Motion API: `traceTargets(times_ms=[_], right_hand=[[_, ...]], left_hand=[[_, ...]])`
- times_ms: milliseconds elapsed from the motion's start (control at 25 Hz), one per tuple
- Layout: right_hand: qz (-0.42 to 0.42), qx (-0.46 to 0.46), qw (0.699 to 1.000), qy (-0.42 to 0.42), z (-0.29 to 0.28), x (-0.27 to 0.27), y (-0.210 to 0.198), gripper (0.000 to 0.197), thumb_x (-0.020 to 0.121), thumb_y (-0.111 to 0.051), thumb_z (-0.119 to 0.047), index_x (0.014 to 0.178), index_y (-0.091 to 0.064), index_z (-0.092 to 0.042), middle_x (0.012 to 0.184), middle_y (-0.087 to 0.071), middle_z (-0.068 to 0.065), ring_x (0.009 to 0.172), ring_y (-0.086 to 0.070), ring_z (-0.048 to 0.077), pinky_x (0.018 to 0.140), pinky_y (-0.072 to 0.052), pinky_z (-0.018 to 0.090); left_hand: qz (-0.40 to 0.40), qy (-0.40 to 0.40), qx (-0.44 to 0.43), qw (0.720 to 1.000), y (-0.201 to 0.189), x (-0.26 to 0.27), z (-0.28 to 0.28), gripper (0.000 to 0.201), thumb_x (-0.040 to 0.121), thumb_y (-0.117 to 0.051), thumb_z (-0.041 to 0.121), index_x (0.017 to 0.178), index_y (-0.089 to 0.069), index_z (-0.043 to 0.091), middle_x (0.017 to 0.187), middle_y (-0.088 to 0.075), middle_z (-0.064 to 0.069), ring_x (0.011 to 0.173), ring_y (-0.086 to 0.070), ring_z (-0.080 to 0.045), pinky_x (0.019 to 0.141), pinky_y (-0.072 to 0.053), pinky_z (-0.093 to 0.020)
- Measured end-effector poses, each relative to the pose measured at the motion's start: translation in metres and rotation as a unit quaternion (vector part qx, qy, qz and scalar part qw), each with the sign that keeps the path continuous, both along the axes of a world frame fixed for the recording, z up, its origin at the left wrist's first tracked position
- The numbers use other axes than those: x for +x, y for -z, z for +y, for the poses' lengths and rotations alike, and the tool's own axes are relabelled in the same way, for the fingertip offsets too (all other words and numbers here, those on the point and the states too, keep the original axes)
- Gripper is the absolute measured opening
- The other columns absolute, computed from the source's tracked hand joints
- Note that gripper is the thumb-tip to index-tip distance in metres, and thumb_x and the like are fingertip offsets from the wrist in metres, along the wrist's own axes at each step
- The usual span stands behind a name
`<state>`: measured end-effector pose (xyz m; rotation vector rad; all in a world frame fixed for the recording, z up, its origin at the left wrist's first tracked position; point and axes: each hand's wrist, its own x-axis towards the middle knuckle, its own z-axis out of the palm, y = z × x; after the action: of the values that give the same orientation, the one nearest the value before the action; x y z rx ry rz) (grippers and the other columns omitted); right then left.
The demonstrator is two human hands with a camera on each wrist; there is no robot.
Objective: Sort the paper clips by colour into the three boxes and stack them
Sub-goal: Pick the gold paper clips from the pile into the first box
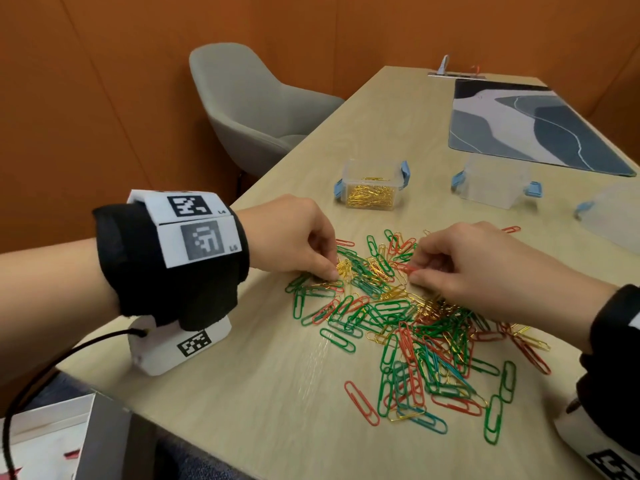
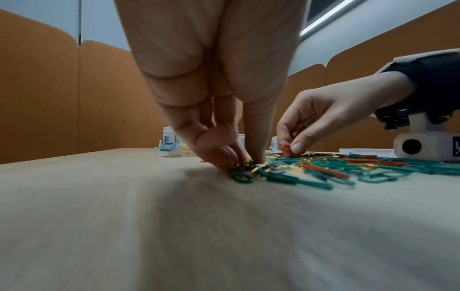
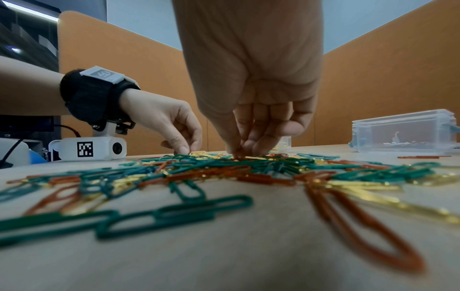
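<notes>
Down at the centre of the head view, both hands are working the far edge of the mixed paper-clip pile (image 1: 412, 323), and this is where it can go wrong. Those clips lie hooked through one another, so a lift from here could well drag a green or red one along with a gold one, and a stray would land in the wrong box. The gold clips look thin and slippery too; a light pinch might drop them back into the heap.

The left hand (image 1: 294, 233) comes in from the left of the frame, wrist arched, thumb and fingertips (image 2: 219, 155) pressed down together on a small cluster of gold clips (image 1: 343, 268) on the table (image 1: 259, 393). Whether the clips are properly gripped or only pinned, the left wrist view does not settle.

The right hand (image 1: 485, 261) reaches in from the right, knuckles up, fingers curled, pinching a red paper clip (image 1: 408, 269) between thumb and forefinger just above the pile.

Beyond the hands, upper middle of the frame, the open clear box with gold clips (image 1: 372, 188) sits part filled. An empty clear box (image 1: 495, 183) stands to its right, and a third box (image 1: 613, 220) is cut off at the right edge. Most of the sorting, and all of the stacking, looks still to do.
</notes>
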<state>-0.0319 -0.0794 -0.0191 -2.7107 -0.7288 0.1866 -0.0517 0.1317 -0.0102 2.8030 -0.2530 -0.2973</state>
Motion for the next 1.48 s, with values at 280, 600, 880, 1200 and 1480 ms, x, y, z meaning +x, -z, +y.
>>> traceTargets(times_ms=[280,600,880,1200,1480], right_hand=[[0.004,0.029,0.998,-0.058,0.005,-0.006,-0.006,0.009,0.077,-0.071,-0.034,0.086,-0.069,-0.035,0.084,-0.062,-0.016,0.08,-0.056,0.002,0.07,-0.043,0.02],[0.019,-0.008,0.998,-0.067,0.004,-0.004,-0.002,0.01,0.081,-0.067,-0.025,0.073,-0.064,-0.029,0.067,-0.061,-0.013,0.064,-0.055,-0.004,0.057,-0.039,0.003],[0.007,0.042,0.997,-0.06,0.005,-0.004,-0.003,0.011,0.082,-0.064,-0.018,0.078,-0.065,-0.029,0.066,-0.063,-0.012,0.065,-0.054,-0.005,0.058,-0.04,0.006],[-0.01,0.048,0.998,-0.037,0.004,0.0,0.001,0.013,0.085,-0.061,-0.022,0.092,-0.07,-0.028,0.064,-0.059,-0.013,0.06,-0.054,-0.003,0.057,-0.039,0.005],[0.023,-0.002,0.997,-0.079,0.004,-0.006,-0.002,0.021,0.088,-0.056,-0.02,0.097,-0.064,-0.037,0.08,-0.064,-0.006,0.075,-0.058,0.008,0.073,-0.049,0.026]], left_hand=[[0.046,-0.027,-0.086,0.995,0.0,-0.001,0.002,0.005,0.083,-0.066,0.023,0.081,-0.067,0.019,0.066,-0.067,0.008,0.051,-0.058,0.001,0.049,-0.043,-0.008],[0.055,-0.038,-0.186,0.98,-0.007,0.006,0.011,0.009,0.082,-0.068,0.01,0.079,-0.065,0.018,0.06,-0.066,0.006,0.05,-0.056,0.0,0.05,-0.046,-0.012],[0.006,0.031,0.005,1.0,-0.002,0.002,-0.02,0.028,0.071,-0.075,0.043,0.09,-0.07,0.023,0.074,-0.065,0.011,0.062,-0.055,0.0,0.067,-0.046,-0.015],[0.113,-0.058,-0.179,0.976,-0.008,0.01,-0.004,0.005,0.08,-0.07,0.013,0.076,-0.067,0.012,0.061,-0.066,0.001,0.047,-0.054,-0.001,0.047,-0.043,-0.011],[0.221,-0.12,-0.418,0.873,-0.007,0.008,0.012,0.025,0.089,-0.046,-0.004,0.103,-0.062,0.01,0.059,-0.059,-0.002,0.051,-0.056,-0.005,0.05,-0.049,-0.012]])
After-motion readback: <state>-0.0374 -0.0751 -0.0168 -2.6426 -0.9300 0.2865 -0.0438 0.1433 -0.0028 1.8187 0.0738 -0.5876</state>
